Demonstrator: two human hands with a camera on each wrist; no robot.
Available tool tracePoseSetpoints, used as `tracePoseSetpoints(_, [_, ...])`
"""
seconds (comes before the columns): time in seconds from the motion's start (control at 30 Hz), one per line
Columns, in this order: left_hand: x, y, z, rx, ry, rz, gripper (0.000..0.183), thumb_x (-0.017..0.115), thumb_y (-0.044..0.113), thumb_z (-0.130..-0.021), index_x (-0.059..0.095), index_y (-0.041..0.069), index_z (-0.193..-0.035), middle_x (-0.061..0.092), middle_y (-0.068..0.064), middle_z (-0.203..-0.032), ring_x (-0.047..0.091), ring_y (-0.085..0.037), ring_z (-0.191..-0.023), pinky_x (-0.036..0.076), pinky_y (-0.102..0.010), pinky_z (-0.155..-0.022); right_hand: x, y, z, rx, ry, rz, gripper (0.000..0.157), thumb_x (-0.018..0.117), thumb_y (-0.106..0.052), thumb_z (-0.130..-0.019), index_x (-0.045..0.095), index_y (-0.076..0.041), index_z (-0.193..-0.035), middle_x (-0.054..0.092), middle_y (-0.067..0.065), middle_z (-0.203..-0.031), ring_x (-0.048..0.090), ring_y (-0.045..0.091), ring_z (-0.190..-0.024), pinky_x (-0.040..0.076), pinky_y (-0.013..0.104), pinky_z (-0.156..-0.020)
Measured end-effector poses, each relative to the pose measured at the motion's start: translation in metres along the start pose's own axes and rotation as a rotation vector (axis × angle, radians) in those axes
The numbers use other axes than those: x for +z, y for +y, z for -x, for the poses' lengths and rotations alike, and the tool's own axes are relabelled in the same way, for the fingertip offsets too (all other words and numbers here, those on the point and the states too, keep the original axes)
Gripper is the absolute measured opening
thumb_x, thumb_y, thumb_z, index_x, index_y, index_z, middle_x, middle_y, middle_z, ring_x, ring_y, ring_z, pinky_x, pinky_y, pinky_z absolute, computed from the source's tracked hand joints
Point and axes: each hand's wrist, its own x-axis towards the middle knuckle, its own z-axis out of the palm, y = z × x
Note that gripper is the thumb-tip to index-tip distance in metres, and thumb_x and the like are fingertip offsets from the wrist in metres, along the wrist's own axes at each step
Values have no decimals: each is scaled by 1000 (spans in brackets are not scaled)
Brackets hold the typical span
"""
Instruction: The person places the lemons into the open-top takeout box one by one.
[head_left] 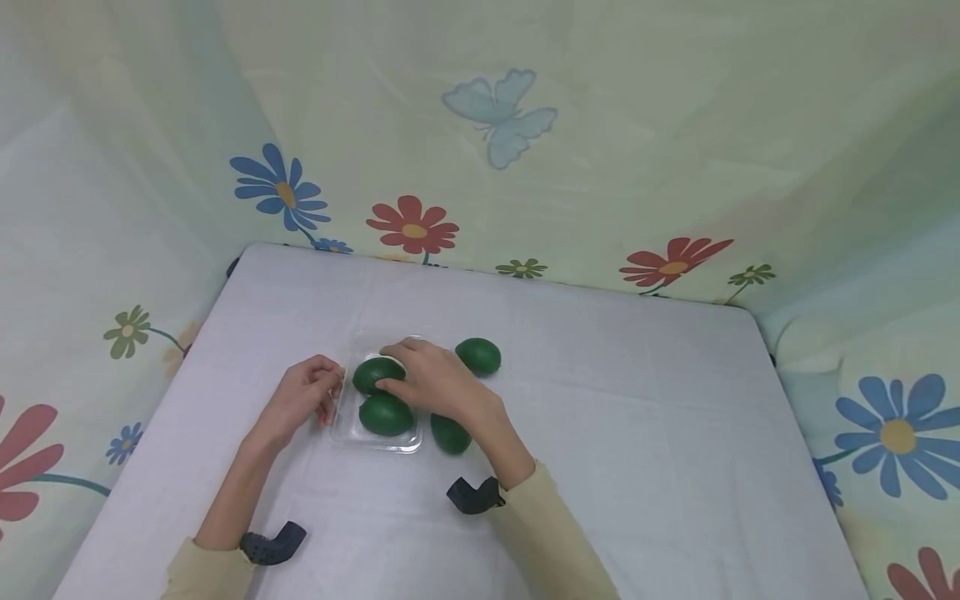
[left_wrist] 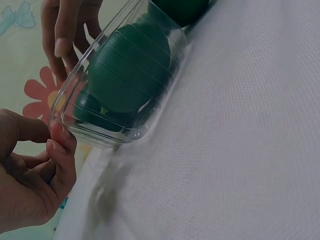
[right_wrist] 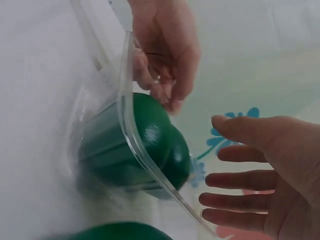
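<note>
A clear plastic container (head_left: 378, 447) stands on the left part of the table, with two green limes (head_left: 385, 417) inside. My left hand (head_left: 300, 396) is at its left side; in the left wrist view, the thumb and fingertips of the left hand (left_wrist: 37, 172) pinch the rim. Above the container hovers my right hand (head_left: 435, 379), and in the right wrist view that hand (right_wrist: 272, 185) has its fingers extended and holds nothing. Outside the container, one lime (head_left: 478, 357) lies at the far right and another lime (head_left: 450, 435) lies nearer, partly under my right wrist.
A white cloth covers the table (head_left: 637, 433). Behind and beside it hangs a curtain (head_left: 600, 125) printed with flowers and a butterfly. Dark curved wrist mounts (head_left: 273, 546) sit on both forearms.
</note>
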Motion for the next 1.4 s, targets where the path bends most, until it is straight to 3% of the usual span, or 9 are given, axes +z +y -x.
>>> tracePoseSetpoints(0.43, [-1,-4,-1,14,15,-2,29,53,18,-107,54,-10,-117,61,-13,-80,56,-14,-51,50,-29,-48,-19,7,59,-103,140,6,45,76,-35,-95,67,-12,-133,69,6,-130,67,21,-119,59,34,-94])
tracePoseSetpoints(0.87, [-2,-4,1,18,20,-16,30,54,19,-107,55,-9,-117,60,-11,-78,55,-15,-51,50,-30,-49,-2,23,104,-7,154,-8,54,81,-41,-89,65,-15,-134,64,5,-135,63,23,-124,58,39,-95])
tracePoseSetpoints(1.2, [-1,-5,0,30,11,-4,32,54,20,-107,55,-10,-118,60,-12,-79,55,-15,-51,49,-29,-48,27,36,109,18,130,2,77,88,-38,-82,52,-15,-146,55,11,-145,59,29,-127,58,42,-96])
tracePoseSetpoints(1.4, [0,-5,-1,33,10,3,32,54,20,-107,55,-10,-118,61,-14,-80,55,-14,-51,49,-29,-48,35,35,104,23,93,15,78,88,-36,-82,51,-13,-146,55,12,-145,59,28,-127,56,43,-100])
